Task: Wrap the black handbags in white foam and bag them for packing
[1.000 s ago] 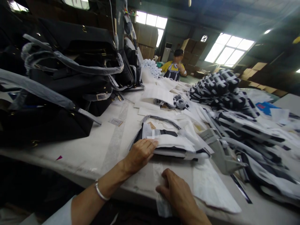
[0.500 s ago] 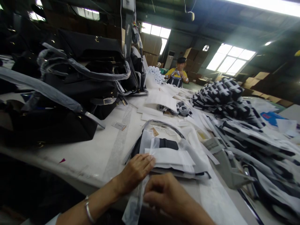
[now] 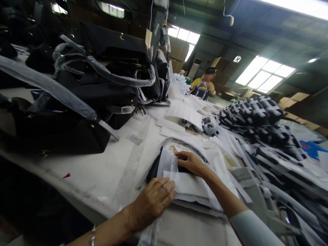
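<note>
A handbag (image 3: 152, 166) lies flat in front of me, dark at its left side and mostly covered with white wrapping sheet. A paler white sheet (image 3: 191, 184) rests on its front, and a clear strip (image 3: 174, 167) runs down over it. The bag's wrapped handle (image 3: 191, 141) arches at the far side. My left hand (image 3: 153, 200) lies on the lower left of the sheet, fingers stretched out. Higher up, my right hand (image 3: 191, 163) touches the covering near the handle, its fingers extended and slightly curved. Its palm side is hidden.
Black handbags (image 3: 102, 82) with wrapped straps are piled on the left. Black-and-white wrapped pieces (image 3: 256, 116) heap up on the right beside a grey tape dispenser (image 3: 252, 184). Rolled grey strips (image 3: 208, 126) lie beyond the bag. A person in yellow (image 3: 203, 83) sits at the far end.
My right hand has moved from the near edge up and away onto the bag's upper part. My left hand stays on the sheet. The view has shifted slightly left.
</note>
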Tool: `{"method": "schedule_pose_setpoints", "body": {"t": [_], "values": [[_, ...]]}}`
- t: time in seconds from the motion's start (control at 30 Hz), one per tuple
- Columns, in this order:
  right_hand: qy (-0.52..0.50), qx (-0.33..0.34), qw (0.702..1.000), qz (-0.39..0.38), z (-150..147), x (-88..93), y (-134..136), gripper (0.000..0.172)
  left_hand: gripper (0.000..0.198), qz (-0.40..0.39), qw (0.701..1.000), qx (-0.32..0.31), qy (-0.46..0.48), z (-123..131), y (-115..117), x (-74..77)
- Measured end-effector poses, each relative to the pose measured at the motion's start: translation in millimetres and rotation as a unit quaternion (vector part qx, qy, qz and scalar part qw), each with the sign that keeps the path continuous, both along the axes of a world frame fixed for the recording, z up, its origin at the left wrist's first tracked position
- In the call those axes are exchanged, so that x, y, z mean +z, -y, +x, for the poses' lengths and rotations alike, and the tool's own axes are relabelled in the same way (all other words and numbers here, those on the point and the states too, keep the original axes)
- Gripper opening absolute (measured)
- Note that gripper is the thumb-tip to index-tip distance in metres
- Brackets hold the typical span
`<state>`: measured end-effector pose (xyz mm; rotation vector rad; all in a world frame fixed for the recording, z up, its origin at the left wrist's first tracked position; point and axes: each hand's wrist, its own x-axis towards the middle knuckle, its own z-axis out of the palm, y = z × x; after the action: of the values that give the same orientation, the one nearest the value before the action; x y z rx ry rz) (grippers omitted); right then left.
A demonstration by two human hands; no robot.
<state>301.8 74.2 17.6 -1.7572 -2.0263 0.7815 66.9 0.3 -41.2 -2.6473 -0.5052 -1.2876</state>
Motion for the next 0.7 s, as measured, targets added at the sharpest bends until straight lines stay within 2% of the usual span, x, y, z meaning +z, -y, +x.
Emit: {"method": "schedule_pose_setpoints", "body": {"t": [0.1,0.23,0.37,0.47,0.53,0.6,0.7], "values": [[0.013,0.007,0.999,0.030,-8.2,-4.3,-5.7,0.025,0.026,-0.006,1.000,0.007,-0.008,-0.6,0.7,3.4],[0.046,0.029,0.994,0.091,-21.5,-6.7,-6.8,0.029,0.028,-0.012,1.000,0.012,-0.010,-0.5,0.7,6.8],[0.080,0.061,0.985,0.137,-28.0,0.7,3.7,0.027,0.028,-0.016,1.000,0.016,-0.018,-0.4,1.7,6.6],[0.123,0.116,0.969,0.181,-31.3,7.1,15.1,0.021,0.028,-0.014,0.999,0.020,-0.038,-0.6,2.3,6.8],[0.139,0.138,0.960,0.201,-35.6,7.6,20.8,0.027,0.027,-0.013,0.999,0.022,-0.044,-0.6,2.2,7.6],[0.133,0.109,0.961,0.217,-41.7,5.4,23.3,0.031,0.027,-0.011,0.999,0.020,-0.042,-0.8,1.6,8.4],[0.078,-0.006,0.970,0.229,-50.6,2.3,20.8,0.019,0.028,-0.003,0.999,0.010,-0.037,-1.7,0.9,9.0]]}}
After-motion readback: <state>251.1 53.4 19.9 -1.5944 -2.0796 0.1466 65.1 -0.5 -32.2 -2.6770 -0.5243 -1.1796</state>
